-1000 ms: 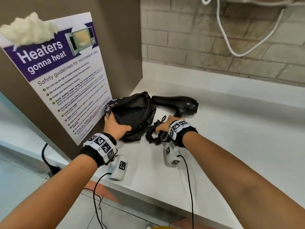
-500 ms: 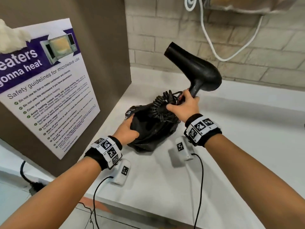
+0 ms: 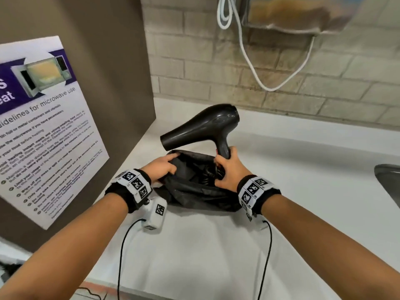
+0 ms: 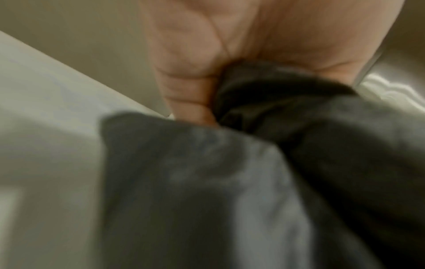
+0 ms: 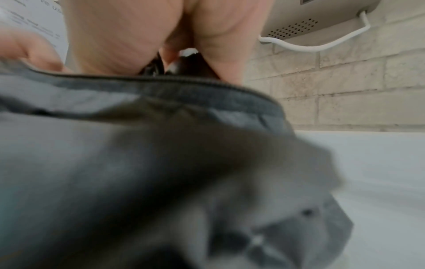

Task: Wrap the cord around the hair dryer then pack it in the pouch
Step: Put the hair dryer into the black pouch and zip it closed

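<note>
The black hair dryer [image 3: 203, 126] stands handle-down over the mouth of the black fabric pouch [image 3: 194, 191], nozzle pointing left. My right hand [image 3: 225, 169] grips its handle, and the coiled black cord [image 3: 208, 174] sits inside the pouch below that hand. My left hand [image 3: 166, 166] pinches the pouch's left rim and holds the mouth wide. The left wrist view shows the fingers [image 4: 193, 94] curled on dark pouch fabric [image 4: 253, 145]. In the right wrist view the pouch rim [image 5: 184, 87] fills the front, with the dryer handle [image 5: 188, 63] between my fingers.
The pouch rests on a white counter [image 3: 216, 256]. A brown panel with a microwave poster [image 3: 43, 126] stands at the left. Behind is a brick wall [image 3: 303, 94] with a white cable [image 3: 249, 61] hanging. A metal sink edge [image 3: 387, 182] shows at the far right.
My right hand lifted the dryer off the counter, swung it up and lowered it handle-first into the pouch. The cord went inside. My left hand shifted to the rim and pulled the mouth wide.
</note>
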